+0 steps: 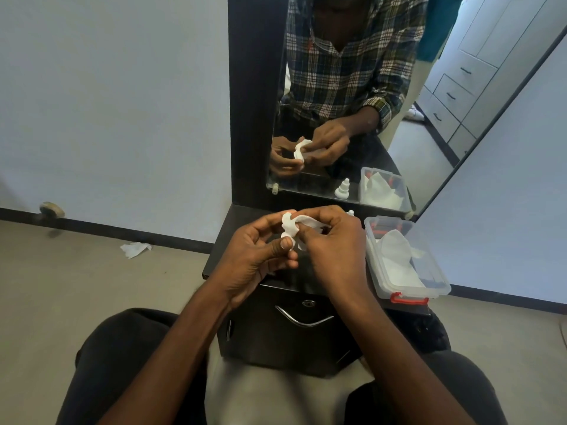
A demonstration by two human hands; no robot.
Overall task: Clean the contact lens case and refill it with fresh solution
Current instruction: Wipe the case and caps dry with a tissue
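The left hand (257, 256) pinches a soft, limp white tissue (291, 228) while the right hand (331, 240) curls round its other end, the light, slippery lens case apparently hidden between them.

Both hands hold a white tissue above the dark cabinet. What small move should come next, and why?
Probably keep rubbing the white tissue a little more. The left hand and right hand both pinch it, and whatever it wraps is hidden, so dryness cannot be judged. The dropper bottle stands untouched behind the hands.
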